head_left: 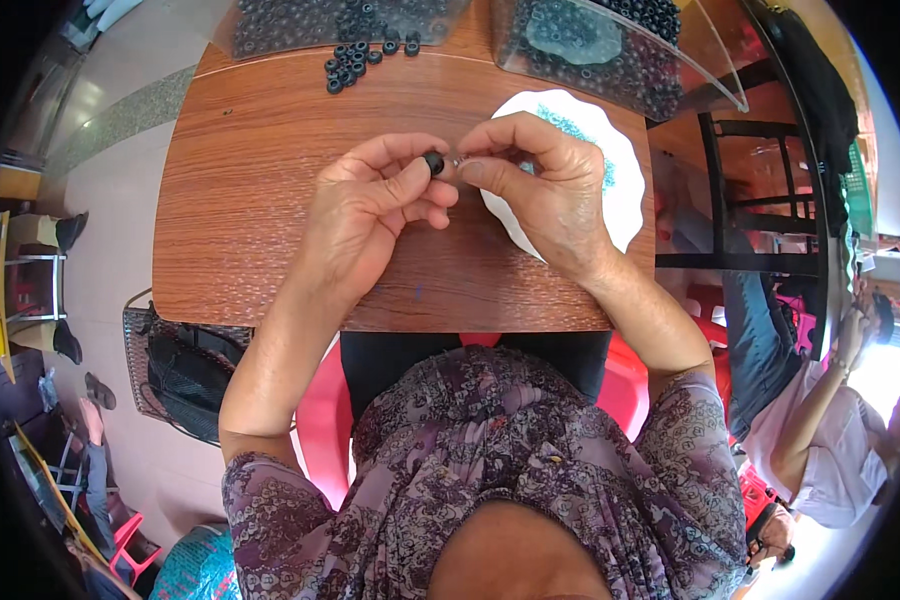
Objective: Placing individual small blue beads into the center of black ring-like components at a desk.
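Between the thumb and fingers of my left hand is a small round black part, like the loose ones on the table. My right hand pinches a tiny piece close beside it, too small to name. The two hands almost meet above the middle of the wooden table. Under my right hand lies a white scalloped plate holding many tiny teal pieces, partly hidden by that hand.
Several loose black parts lie by a clear bin full of them at the far edge. Another clear bin stands far right. A wire basket with a black bag is left of the table. Other people sit at right.
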`<state>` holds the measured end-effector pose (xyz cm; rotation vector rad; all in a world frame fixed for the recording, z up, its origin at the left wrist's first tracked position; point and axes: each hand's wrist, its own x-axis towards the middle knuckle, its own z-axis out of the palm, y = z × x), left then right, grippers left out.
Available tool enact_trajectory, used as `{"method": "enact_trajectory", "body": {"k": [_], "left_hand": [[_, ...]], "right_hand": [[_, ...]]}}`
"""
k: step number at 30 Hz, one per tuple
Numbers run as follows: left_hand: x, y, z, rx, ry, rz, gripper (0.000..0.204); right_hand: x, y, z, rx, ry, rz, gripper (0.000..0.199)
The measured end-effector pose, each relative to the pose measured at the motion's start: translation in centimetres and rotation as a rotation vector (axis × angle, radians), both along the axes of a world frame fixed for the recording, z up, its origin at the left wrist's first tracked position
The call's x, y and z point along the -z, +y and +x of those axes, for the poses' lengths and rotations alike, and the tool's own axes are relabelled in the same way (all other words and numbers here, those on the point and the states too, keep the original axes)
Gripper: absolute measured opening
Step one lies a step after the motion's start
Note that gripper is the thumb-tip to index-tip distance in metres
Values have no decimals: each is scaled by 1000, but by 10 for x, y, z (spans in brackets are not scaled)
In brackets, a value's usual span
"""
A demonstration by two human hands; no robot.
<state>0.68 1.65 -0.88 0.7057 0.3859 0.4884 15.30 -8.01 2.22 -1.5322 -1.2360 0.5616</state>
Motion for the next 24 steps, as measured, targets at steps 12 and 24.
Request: {"method": "enact_trajectory", "body": {"k": [12, 24], "left_hand": [[7, -5, 2, -14, 8, 41, 19], [10, -13, -6, 104, 78, 12, 23]], "right_hand": [[4, 4, -2, -9, -328, 129, 14], [6, -11, -8, -52, -283, 134, 14]]}}
